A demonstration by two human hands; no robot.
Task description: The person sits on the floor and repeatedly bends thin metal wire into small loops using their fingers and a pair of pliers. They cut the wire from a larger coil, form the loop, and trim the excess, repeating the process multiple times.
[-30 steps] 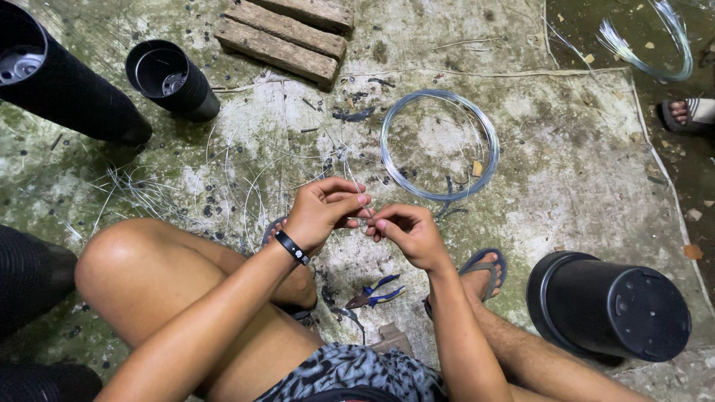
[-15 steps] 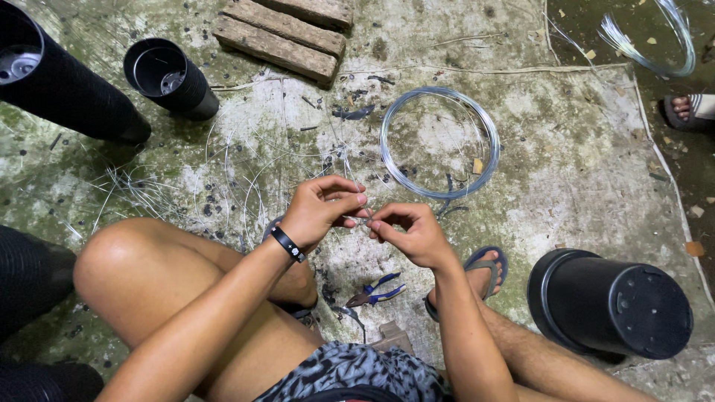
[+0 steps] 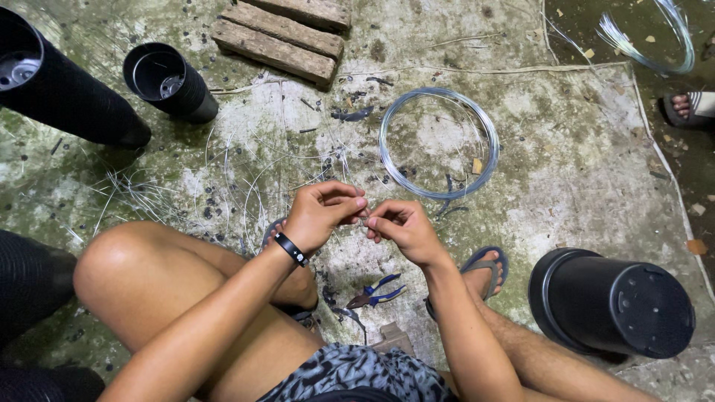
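Observation:
My left hand (image 3: 322, 212) and my right hand (image 3: 400, 225) meet at the fingertips above the concrete floor, both pinching a short piece of thin wire (image 3: 365, 216) between thumb and fingers. A black band sits on my left wrist. A coil of silvery wire (image 3: 439, 141) lies flat on the floor just beyond my hands. Blue-handled pliers (image 3: 376, 292) rest on the floor below my hands, between my legs. Cut wire pieces (image 3: 149, 195) lie scattered to the left.
Black plastic pots stand at the far left (image 3: 59, 89), upper left (image 3: 167, 80) and lower right (image 3: 618, 301). Wooden blocks (image 3: 279, 37) lie at the top. Another wire coil (image 3: 655, 37) and another person's sandalled foot (image 3: 685, 108) are at the upper right.
My hands have stayed together on the wire, with only small finger movements. The view has shifted slightly.

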